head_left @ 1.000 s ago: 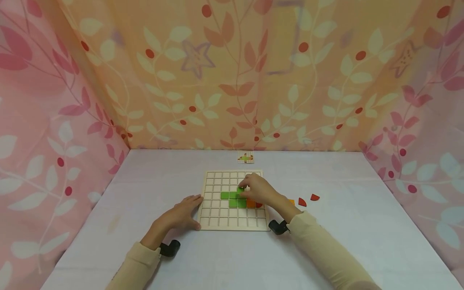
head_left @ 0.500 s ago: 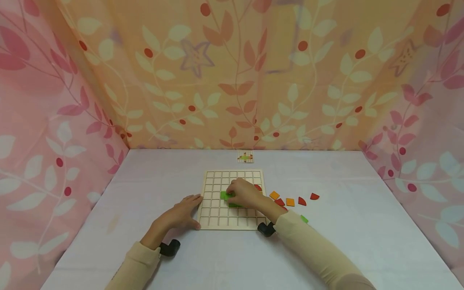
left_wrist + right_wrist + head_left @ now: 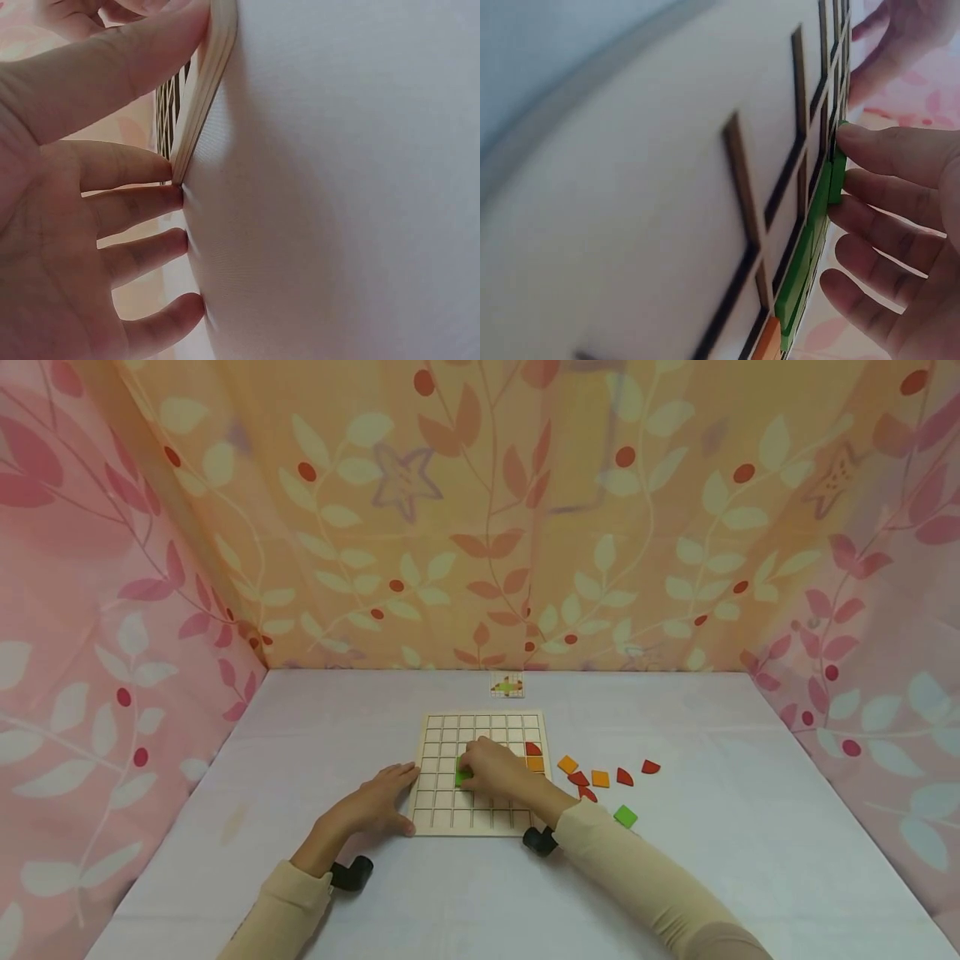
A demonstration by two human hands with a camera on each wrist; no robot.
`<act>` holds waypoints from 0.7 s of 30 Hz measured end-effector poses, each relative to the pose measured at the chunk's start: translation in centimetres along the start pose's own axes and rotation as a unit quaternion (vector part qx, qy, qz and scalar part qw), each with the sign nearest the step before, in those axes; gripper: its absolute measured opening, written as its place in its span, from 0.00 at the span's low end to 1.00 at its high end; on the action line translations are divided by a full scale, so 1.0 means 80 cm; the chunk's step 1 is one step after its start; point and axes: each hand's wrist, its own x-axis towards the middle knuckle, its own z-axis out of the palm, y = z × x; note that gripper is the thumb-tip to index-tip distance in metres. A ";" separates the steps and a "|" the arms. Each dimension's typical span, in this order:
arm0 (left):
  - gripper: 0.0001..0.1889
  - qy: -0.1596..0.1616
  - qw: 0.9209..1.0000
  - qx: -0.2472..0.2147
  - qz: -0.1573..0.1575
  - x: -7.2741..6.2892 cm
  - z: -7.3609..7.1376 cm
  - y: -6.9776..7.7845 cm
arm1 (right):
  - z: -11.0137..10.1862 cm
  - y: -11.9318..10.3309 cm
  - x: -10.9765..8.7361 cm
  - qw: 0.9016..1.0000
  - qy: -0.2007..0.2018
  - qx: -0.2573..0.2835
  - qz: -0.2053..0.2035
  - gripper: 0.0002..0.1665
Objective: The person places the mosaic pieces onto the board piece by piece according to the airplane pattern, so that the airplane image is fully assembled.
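Observation:
A wooden grid board [image 3: 442, 819] lies flat on the table. My right hand [image 3: 501, 770] is over its middle, thumb and fingers pinching a green square tile [image 3: 839, 178] close over the grid, left of other green tiles [image 3: 802, 259] set in the board. The hand hides most of these in the head view. Near the board's right edge sit a red quarter-round tile [image 3: 532, 748] and an orange square tile [image 3: 535, 764]. My left hand [image 3: 380, 799] rests at the board's left side, its thumb [image 3: 142, 56] against the edge and its fingers extended, fingertips on the tablecloth.
Right of the board lie loose orange squares [image 3: 600, 779], several red quarter-round tiles [image 3: 625, 777] and a green square [image 3: 626, 816]. A small pattern card [image 3: 507, 684] lies behind the board. Floral cloth [image 3: 360, 527] walls the back and sides.
My right hand has moved left across the board with a green tile, uncovering the red and orange tiles at the right edge and the loose tiles beyond. The left hand has stayed put.

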 end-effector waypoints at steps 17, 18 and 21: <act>0.49 0.003 1.000 -0.006 0.001 0.003 0.003 -0.005 | 0.003 -0.003 0.001 1.000 0.000 -0.019 0.001 0.07; 0.49 0.003 1.000 -0.006 0.002 0.002 0.003 -0.005 | 0.003 -0.003 0.000 1.000 -0.002 -0.020 0.001 0.07; 0.49 0.002 1.000 -0.007 0.002 0.000 0.001 -0.003 | 0.002 -0.003 0.000 1.000 -0.008 -0.016 0.003 0.09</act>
